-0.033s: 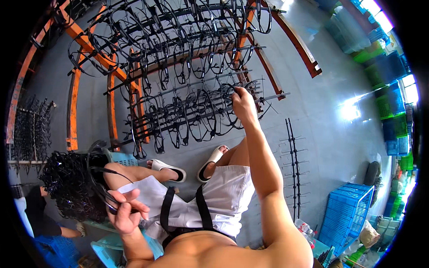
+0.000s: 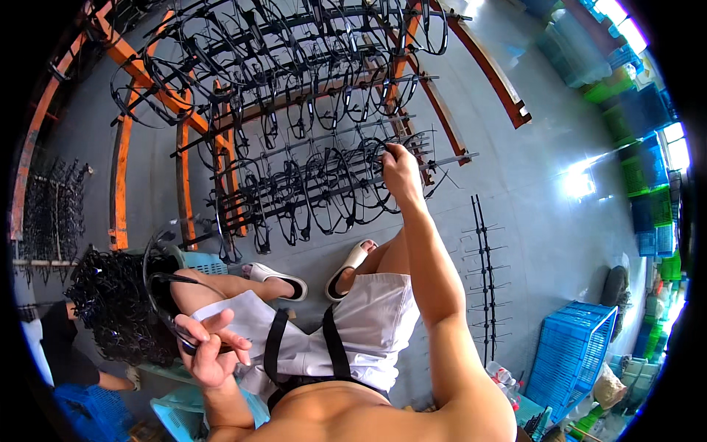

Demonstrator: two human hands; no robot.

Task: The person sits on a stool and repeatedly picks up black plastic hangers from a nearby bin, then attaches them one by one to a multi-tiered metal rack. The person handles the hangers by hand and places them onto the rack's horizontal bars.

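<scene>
At seven o'clock, our left hand grips black strips, slightly shifted. At one, our right hand still pinches a loop; work stays there.

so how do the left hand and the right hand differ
The left hand is close to the body; the right hand is stretched forward. The left hand has some fingers spread, holding loose black strips; the right hand has its fingers curled in at hanging black pieces. Both are bare.
</scene>
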